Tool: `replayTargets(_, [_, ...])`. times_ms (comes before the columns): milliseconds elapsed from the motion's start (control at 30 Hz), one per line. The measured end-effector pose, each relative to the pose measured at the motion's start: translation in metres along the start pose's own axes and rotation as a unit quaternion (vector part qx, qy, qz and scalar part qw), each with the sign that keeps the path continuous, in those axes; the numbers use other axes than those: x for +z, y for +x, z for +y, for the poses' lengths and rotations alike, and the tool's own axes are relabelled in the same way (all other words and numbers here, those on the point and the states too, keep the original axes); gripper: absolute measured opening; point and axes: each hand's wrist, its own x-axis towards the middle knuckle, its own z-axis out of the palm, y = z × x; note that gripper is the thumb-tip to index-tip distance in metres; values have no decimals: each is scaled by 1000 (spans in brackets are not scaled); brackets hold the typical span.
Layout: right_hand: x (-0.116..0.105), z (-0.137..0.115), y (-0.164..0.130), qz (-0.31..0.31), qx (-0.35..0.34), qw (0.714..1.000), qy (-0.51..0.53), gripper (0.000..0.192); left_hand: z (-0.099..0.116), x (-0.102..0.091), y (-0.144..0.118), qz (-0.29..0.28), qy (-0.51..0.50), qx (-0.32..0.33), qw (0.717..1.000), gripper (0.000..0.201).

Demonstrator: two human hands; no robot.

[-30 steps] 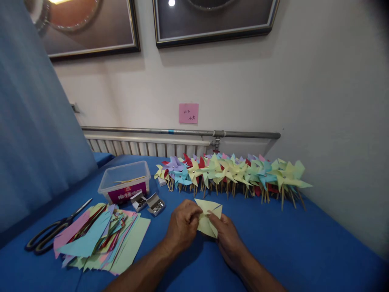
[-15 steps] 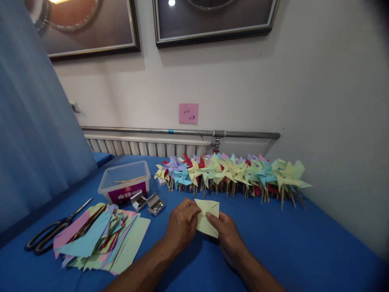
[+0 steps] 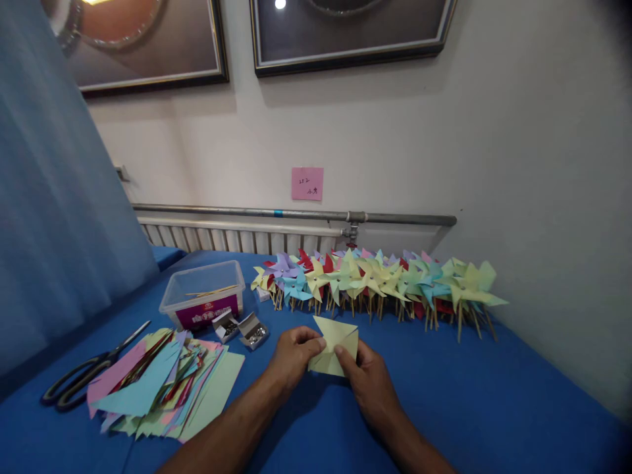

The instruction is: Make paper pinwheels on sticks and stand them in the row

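A square sheet of pale yellow paper (image 3: 334, 342), slit at its corners, is held above the blue cloth. My left hand (image 3: 295, 355) grips its left edge, thumb on top and fingers folded underneath. At the sheet's right side my right hand (image 3: 368, 376) pinches it, the thumb lying on the front and the fingers behind. Behind the hands stand rows of finished paper pinwheels (image 3: 370, 280) in many colours on thin wooden sticks. Two small open boxes of metal pins (image 3: 255, 334) lie left of the hands.
A pile of coloured paper sheets (image 3: 143, 382) lies at the left, beside black-handled scissors (image 3: 89, 375). Behind it, a clear plastic tub (image 3: 200, 283) holds a few sticks. Blue cloth (image 3: 444, 395) covers the table, which meets a wall with a pipe (image 3: 405, 219) and radiator (image 3: 237, 238).
My left hand has turned, with its thumb now pressed on the paper's left edge. The sheet has tilted slightly and shows its slit corners more. My right hand keeps its hold.
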Motion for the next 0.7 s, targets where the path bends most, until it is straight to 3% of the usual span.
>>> replayTargets(100, [1,3,-2,-26,-9,999,-18,47,-2,0,2,-32,-51,-49,997,31])
replayTargets(700, [6,1,-2,-38,29,999,24,50,-8,9,0,13,-54,-55,997,28])
